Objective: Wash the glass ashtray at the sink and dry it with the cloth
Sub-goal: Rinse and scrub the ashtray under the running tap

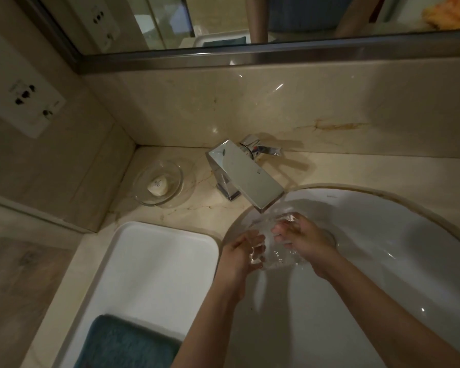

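The clear glass ashtray (278,251) is held over the white sink (398,235), under water that runs from the chrome tap (246,176). My left hand (243,251) grips its left side. On its right side and upper rim lies my right hand (302,236), fingers curled over the glass. The ashtray's outline is blurred by the water. A teal cloth (125,343) lies at the near end of the white tray (154,256) on the counter, left of the sink.
A glass dish (158,183) with a piece of soap (158,185) stands on the marble counter left of the tap. The tap lever (263,148) points right. A mirror (250,19) runs along the back wall; a socket plate (24,99) is on the left wall.
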